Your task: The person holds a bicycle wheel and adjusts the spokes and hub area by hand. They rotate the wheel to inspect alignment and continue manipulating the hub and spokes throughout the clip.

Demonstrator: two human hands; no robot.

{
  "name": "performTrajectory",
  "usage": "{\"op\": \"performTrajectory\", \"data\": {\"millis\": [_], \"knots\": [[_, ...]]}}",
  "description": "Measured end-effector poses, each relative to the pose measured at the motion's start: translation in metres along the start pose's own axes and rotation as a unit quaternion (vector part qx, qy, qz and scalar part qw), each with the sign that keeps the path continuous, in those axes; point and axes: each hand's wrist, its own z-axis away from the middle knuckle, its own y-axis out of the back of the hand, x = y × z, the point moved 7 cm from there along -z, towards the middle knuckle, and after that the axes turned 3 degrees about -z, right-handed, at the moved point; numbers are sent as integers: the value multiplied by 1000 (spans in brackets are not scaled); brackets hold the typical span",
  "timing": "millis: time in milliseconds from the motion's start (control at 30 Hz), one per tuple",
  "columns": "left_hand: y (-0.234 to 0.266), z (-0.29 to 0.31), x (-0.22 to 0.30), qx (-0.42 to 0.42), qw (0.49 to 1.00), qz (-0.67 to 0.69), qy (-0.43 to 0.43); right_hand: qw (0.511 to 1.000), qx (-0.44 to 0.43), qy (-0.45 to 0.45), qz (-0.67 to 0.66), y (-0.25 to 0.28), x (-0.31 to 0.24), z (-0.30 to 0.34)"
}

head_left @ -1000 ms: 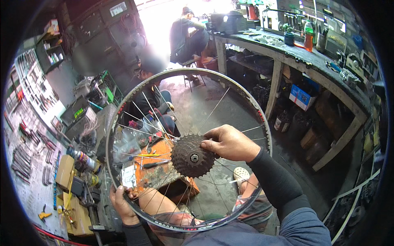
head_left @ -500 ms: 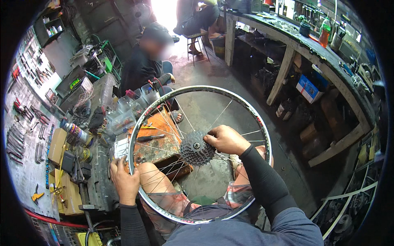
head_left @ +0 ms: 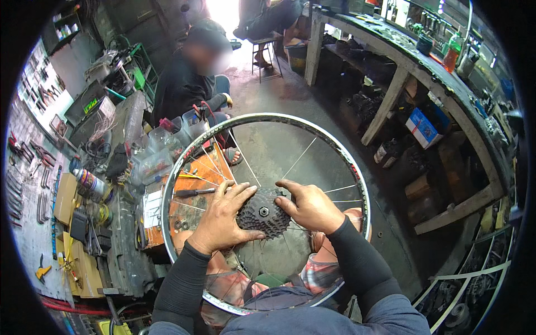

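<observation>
A bicycle wheel (head_left: 363, 184) with a silver-and-black rim lies across my lap, its dark cassette (head_left: 262, 226) of stacked sprockets facing up at the hub. My left hand (head_left: 223, 218) is curved round the cassette's left side, the thumb along its near edge and the fingers towards its far edge. From the right, my right hand (head_left: 310, 206) grips the far right edge, with its thumb on the sprockets and its index finger bent past them. Part of the sprocket teeth is hidden under both hands.
Left of the wheel are an orange worktop (head_left: 215, 167) with a screwdriver (head_left: 192, 192), clear plastic bins (head_left: 153, 164) and a spray can (head_left: 92, 183). Hand tools hang on a board (head_left: 28, 223). A person (head_left: 187, 89) sits ahead; a long workbench (head_left: 379, 42) runs along the right.
My left hand has left the rim's left side and come onto the cassette. My right hand stays at the cassette, its index finger now more spread. The wheel has shifted slightly left.
</observation>
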Motion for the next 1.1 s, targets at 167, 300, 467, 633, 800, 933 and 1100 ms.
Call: {"op": "performTrajectory", "data": {"millis": [167, 300, 467, 633, 800, 933, 1100], "knots": [[0, 0, -1, 27, 999, 16, -9, 1000, 5, 5, -8, -1, 2, 2], [3, 3, -2, 36, 999, 19, -15, 1000, -9, -3, -13, -1, -1, -1], [5, 5, 0, 43, 999, 20, -25, 1000, 1, 5, -10, -3, 1, 0], [-2, 5, -2, 32, 999, 5, -20, 1000, 5, -4, -17, -6, 7, 1], [1, 7, 3, -4, 1000, -20, -24, 999, 0, -25, -34, -5, 6, 1], [-2, 9, 2, -18, 999, -44, -22, 999, -4, -29, -33, -6, 6, 1], [-4, 9, 3, -21, 999, -41, -15, 999, 0, -27, -34, -7, 10, 0]]}}
